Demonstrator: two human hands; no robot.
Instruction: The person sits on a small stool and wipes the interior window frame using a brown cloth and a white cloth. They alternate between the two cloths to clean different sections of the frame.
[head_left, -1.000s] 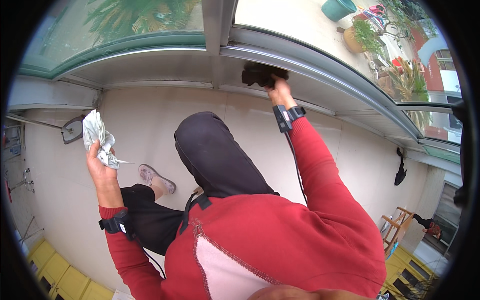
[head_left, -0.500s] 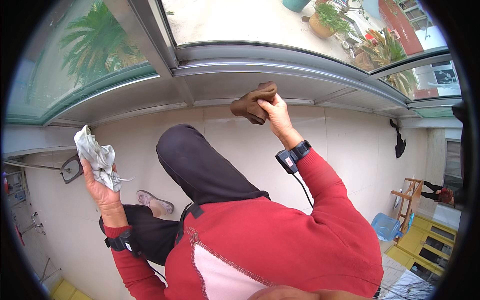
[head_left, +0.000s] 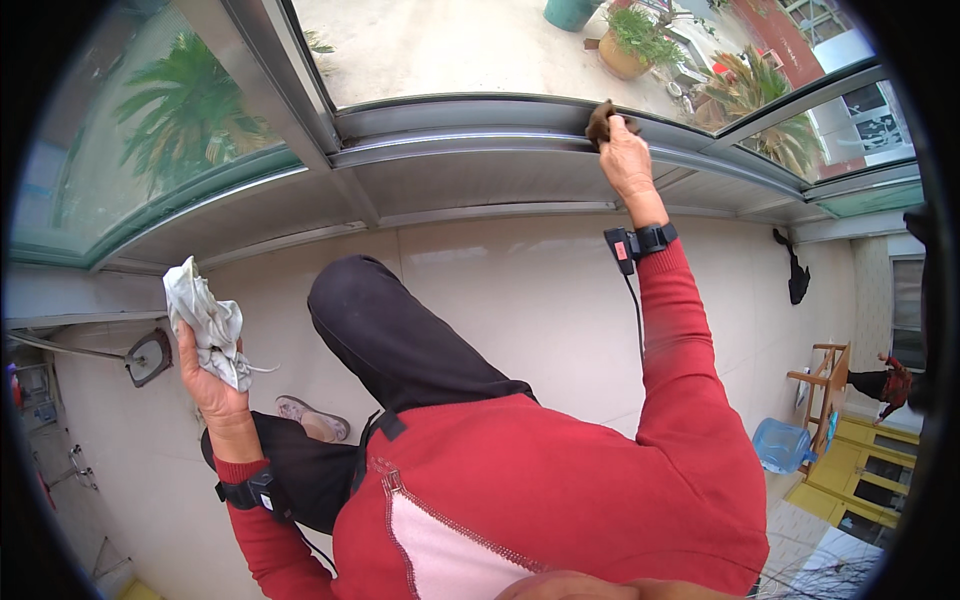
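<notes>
My right hand (head_left: pixel 627 160) is stretched out to the window, gripping a brown cloth (head_left: pixel 603 122) against the grey metal window frame (head_left: pixel 470 122). The cloth lies on the lower rail, right of the middle, and the fingers partly cover it. Off to the left, my left hand (head_left: pixel 215 385) is closed around a crumpled whitish cloth (head_left: pixel 207 325), held up in the air near the left window panel. A loose thread or strip hangs from this cloth. Both wrists wear black straps with small devices.
A dustpan-like thing with a long handle (head_left: pixel 150 358) stands at the left. On the right are a blue water bottle (head_left: pixel 782 445), a wooden chair (head_left: pixel 826 385), yellow cabinets (head_left: pixel 862 460) and another person (head_left: pixel 890 386). A dark item (head_left: pixel 795 270) lies near the wall. Potted plants (head_left: pixel 626 58) stand outside.
My right hand has moved up and to the right with the brown cloth, from in front of the lower panel onto the window rail. My left hand has barely shifted.
</notes>
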